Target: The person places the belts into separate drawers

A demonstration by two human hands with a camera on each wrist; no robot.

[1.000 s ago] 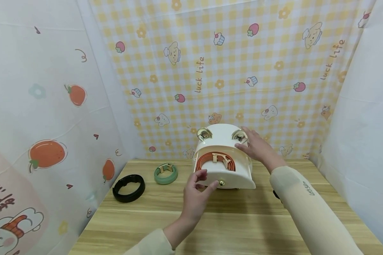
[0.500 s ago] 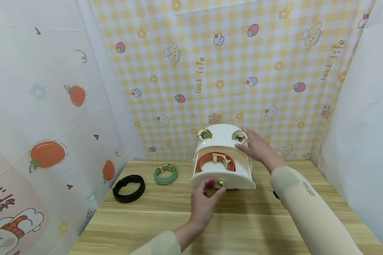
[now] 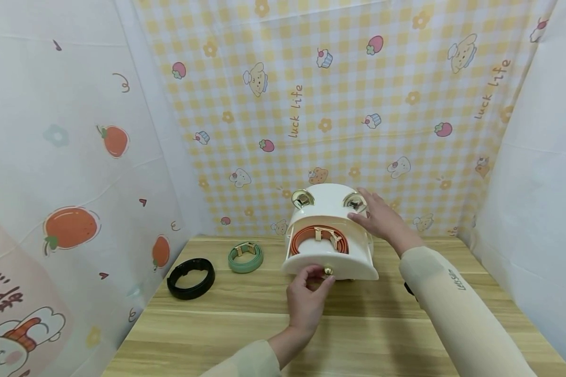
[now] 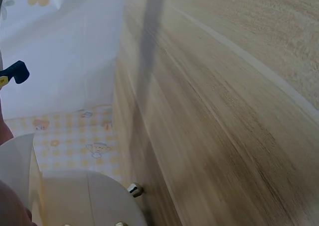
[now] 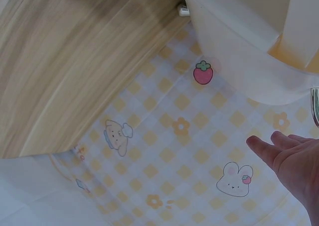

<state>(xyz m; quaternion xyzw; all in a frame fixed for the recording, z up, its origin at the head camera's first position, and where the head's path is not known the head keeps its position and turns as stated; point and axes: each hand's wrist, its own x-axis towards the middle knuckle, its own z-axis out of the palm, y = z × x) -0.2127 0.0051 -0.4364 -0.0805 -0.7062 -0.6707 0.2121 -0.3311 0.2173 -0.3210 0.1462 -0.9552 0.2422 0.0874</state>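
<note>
A white round-topped box (image 3: 327, 196) with two gold-rimmed eyes stands on the table, its drawer (image 3: 354, 268) pulled out. Inside the drawer lies a coiled orange belt (image 3: 298, 240) with a gold buckle. My left hand (image 3: 305, 301) is at the drawer front, thumb and forefinger curled about the small gold knob (image 3: 328, 270). My right hand (image 3: 384, 217) rests against the box's upper right side, thumb in front, fingers stretched behind the right eye. In the right wrist view, the fingers (image 5: 266, 149) look straight beside the white box wall (image 5: 239, 61).
Left of the box lie a coiled green belt (image 3: 245, 257) and a coiled black belt (image 3: 191, 278) on the wooden table (image 3: 207, 335). A checked cloth (image 3: 339, 99) hangs close behind the box, with pale cloths at both sides. A small dark thing is partly hidden by the right sleeve.
My left hand has moved right along the drawer front, from its upper left edge to the knob, its fingers closing in. The right hand, box and belts have stayed put.
</note>
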